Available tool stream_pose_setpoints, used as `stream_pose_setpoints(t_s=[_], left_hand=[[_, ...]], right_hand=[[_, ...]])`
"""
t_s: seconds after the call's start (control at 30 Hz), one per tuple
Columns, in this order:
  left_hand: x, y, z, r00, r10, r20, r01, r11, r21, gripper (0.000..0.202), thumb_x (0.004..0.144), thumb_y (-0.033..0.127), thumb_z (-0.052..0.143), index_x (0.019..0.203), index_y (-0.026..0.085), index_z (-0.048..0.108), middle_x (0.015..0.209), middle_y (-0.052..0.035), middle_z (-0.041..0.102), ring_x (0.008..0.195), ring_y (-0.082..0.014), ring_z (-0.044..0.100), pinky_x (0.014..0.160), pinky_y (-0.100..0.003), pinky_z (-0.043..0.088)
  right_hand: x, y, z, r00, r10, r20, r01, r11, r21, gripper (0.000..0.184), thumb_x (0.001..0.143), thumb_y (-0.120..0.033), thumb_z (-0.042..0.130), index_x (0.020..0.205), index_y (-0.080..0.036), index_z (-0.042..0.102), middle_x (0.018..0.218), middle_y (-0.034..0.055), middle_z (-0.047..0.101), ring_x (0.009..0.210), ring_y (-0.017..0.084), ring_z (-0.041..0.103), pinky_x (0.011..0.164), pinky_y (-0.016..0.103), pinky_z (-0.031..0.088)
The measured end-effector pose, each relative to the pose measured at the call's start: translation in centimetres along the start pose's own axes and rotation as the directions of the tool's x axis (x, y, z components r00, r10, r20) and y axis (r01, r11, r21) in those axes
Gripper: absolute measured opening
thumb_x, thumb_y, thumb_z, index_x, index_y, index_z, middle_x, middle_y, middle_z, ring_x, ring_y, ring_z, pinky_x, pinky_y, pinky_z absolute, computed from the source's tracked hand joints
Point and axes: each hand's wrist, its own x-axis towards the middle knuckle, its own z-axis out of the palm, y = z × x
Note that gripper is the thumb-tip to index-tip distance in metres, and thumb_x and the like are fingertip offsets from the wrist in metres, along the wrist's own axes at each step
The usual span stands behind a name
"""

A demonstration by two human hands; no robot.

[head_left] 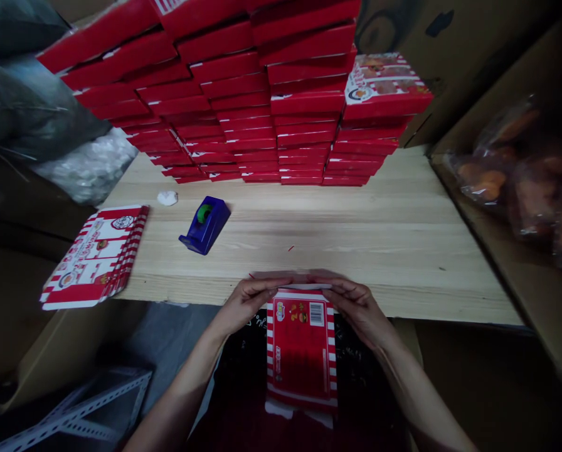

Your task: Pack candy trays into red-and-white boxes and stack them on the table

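A red and white striped carton stands on end at the near edge of the wooden table, its printed side with a barcode facing me. My left hand pinches the carton's top flap from the left. My right hand pinches the same flap from the right. Both hands have their fingers pressed along the top edge.
A tall wall of stacked red boxes fills the back of the table. A pile of flat unfolded cartons lies at the left edge. A blue tape dispenser and a white crumpled scrap lie left of centre. Bagged orange goods sit right.
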Motion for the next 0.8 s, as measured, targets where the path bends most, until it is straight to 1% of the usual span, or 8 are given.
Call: stream_pose_setpoints(t_s=[0.07,0.13,0.23,0.33,0.43,0.57,0.7,0.8], left_hand=[[0.2,0.1,0.2,0.999,-0.002,-0.049,0.001,1.0,-0.016,0.032,0.098,0.033,0.064,0.127,0.026,0.075,0.136,-0.0077,0.072,0.13,-0.0285,0.065,0.117,-0.047,0.045],[0.5,0.5,0.3,0.999,-0.002,-0.051,0.0,1.0,-0.031,0.032,0.097,0.033,0.066,0.127,0.026,0.075,0.136,-0.0074,0.072,0.13,-0.0286,0.065,0.116,-0.045,0.046],[0.8,0.9,0.4,1.0,-0.025,-0.009,0.024,0.997,-0.076,0.036,0.096,0.033,0.068,0.13,0.026,0.073,0.134,-0.0072,0.073,0.124,-0.0285,0.068,0.111,-0.043,0.051],[1.0,0.7,0.4,0.999,-0.034,-0.016,0.032,0.991,-0.127,0.039,0.094,0.033,0.07,0.132,0.026,0.072,0.133,-0.0068,0.074,0.119,-0.0277,0.071,0.109,-0.042,0.051],[1.0,0.5,0.5,0.999,-0.012,-0.044,0.006,0.991,-0.133,0.038,0.094,0.033,0.071,0.132,0.027,0.072,0.134,-0.0066,0.073,0.124,-0.0278,0.068,0.113,-0.043,0.048],[0.8,0.4,0.5,1.0,0.012,-0.024,-0.015,0.995,-0.097,0.031,0.094,0.03,0.068,0.123,0.026,0.077,0.132,-0.0075,0.074,0.123,-0.027,0.069,0.113,-0.043,0.048],[0.4,0.2,0.6,0.999,0.01,-0.04,-0.014,0.995,-0.095,0.025,0.092,0.028,0.069,0.113,0.025,0.082,0.125,-0.008,0.077,0.117,-0.0273,0.072,0.111,-0.043,0.049],[-0.1,0.1,0.6,0.999,0.01,-0.04,-0.014,0.996,-0.087,0.025,0.092,0.032,0.07,0.112,0.024,0.082,0.122,-0.0087,0.079,0.116,-0.028,0.072,0.108,-0.044,0.052]], right_hand=[[0.3,-0.6,0.0,0.999,-0.011,0.044,0.014,0.998,-0.058,0.027,0.091,-0.041,0.075,0.118,-0.036,0.079,0.141,0.0024,0.07,0.132,0.028,0.062,0.11,0.047,0.05],[0.7,-1.1,-0.1,0.996,-0.025,0.087,0.032,0.996,-0.082,0.029,0.093,-0.043,0.073,0.12,-0.036,0.078,0.145,0.0016,0.067,0.136,0.028,0.059,0.11,0.046,0.05],[1.3,-1.5,0.0,0.991,-0.013,0.135,0.021,0.998,-0.056,0.03,0.092,-0.046,0.073,0.121,-0.037,0.077,0.135,0.002,0.074,0.128,0.028,0.065,0.107,0.047,0.053],[1.6,-1.4,0.3,0.989,0.013,0.144,-0.008,0.999,-0.031,0.033,0.09,-0.046,0.076,0.121,-0.037,0.078,0.121,0.0026,0.08,0.114,0.028,0.073,0.102,0.049,0.057],[1.9,-1.1,0.6,0.993,-0.035,0.115,0.042,0.997,-0.059,0.03,0.089,-0.042,0.077,0.118,-0.036,0.079,0.116,0.0028,0.082,0.116,0.028,0.073,0.104,0.048,0.056],[1.8,-1.1,0.6,0.991,-0.09,0.095,0.1,0.99,-0.101,0.021,0.088,-0.043,0.078,0.106,-0.034,0.083,0.115,0.0043,0.082,0.119,0.028,0.072,0.11,0.047,0.051],[0.7,-1.7,0.0,0.978,-0.003,0.207,0.026,0.994,-0.109,0.026,0.091,-0.044,0.075,0.115,-0.034,0.08,0.125,0.0057,0.079,0.121,0.028,0.07,0.109,0.047,0.052],[-0.2,-2.0,-0.3,0.976,0.038,0.216,-0.012,0.992,-0.122,0.029,0.094,-0.045,0.072,0.12,-0.036,0.078,0.126,0.0048,0.078,0.123,0.027,0.069,0.113,0.049,0.048]])
